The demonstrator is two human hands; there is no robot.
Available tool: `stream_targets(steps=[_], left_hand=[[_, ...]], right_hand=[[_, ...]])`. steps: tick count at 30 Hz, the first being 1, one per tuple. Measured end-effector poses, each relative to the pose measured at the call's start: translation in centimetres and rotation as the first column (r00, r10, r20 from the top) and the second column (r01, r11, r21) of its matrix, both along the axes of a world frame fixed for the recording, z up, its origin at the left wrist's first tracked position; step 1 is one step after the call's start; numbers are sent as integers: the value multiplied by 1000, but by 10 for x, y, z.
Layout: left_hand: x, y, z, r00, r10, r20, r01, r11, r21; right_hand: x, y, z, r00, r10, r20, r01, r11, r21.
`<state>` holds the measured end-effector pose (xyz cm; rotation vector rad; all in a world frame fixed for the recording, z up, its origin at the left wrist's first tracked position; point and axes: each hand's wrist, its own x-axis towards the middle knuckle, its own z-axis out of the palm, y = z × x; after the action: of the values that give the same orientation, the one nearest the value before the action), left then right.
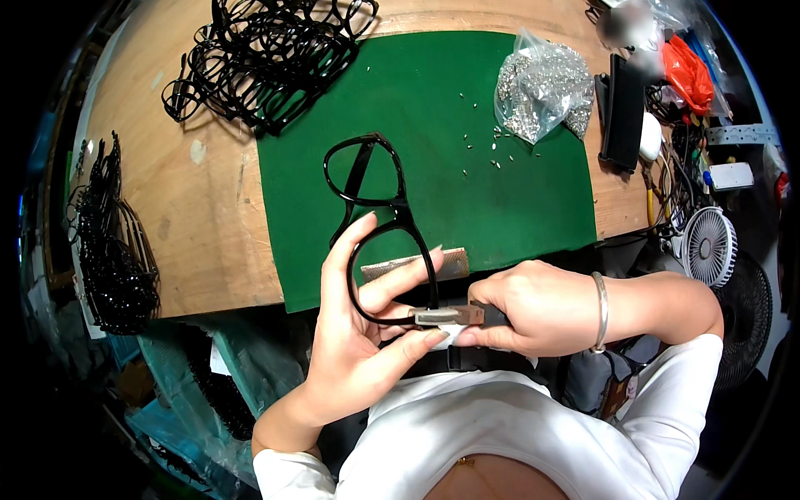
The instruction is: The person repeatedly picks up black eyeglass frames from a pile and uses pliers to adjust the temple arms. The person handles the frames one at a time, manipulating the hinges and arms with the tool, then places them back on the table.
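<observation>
My left hand (350,354) holds a shiny black plastic glasses frame (401,215), with its fingers bent around the near ring. My right hand (533,308) is closed on a small, blocky, silver-and-brown metal tool (450,316); the rest of it hides in my grip. The frame's long way runs away from me: one ring is by my left fingers, and the other points forward and a bit left, over a flat green mat (492,208). The spot that matters most, I think, is the frame's near end. It is just left of my right hand, and the tool comes sideways across it there. A small white piece (452,335) is on my side of the tool, by my left thumb; I can't tell what it belongs to. My left hand is nearer to the frame; my right seems to touch only the tool.
</observation>
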<state>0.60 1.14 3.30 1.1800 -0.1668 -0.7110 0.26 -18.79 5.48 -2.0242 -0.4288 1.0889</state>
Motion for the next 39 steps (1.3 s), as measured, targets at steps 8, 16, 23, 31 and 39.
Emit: stream_targets(steps=[8, 16, 23, 31, 39], left_hand=[[5, -2, 2, 1000, 25, -19, -24, 997, 73], [9, -12, -13, 998, 64, 23, -67, 984, 163], [-31, 10, -21, 975, 210, 79, -219, 965, 141], [-18, 0, -24, 980, 92, -176, -105, 992, -63], [-19, 0, -46, 966, 31, -257, 7, 989, 146]], right_hand=[[21, -16, -5, 975, 49, -216, -42, 998, 40], [18, -23, -77, 653, 73, 754, 234, 927, -293], [8, -43, -63, 718, -167, 675, 339, 932, -130], [30, -51, -93, 700, -249, 670, 450, 882, -142], [24, -22, -101, 644, -54, 763, 451, 832, -322]])
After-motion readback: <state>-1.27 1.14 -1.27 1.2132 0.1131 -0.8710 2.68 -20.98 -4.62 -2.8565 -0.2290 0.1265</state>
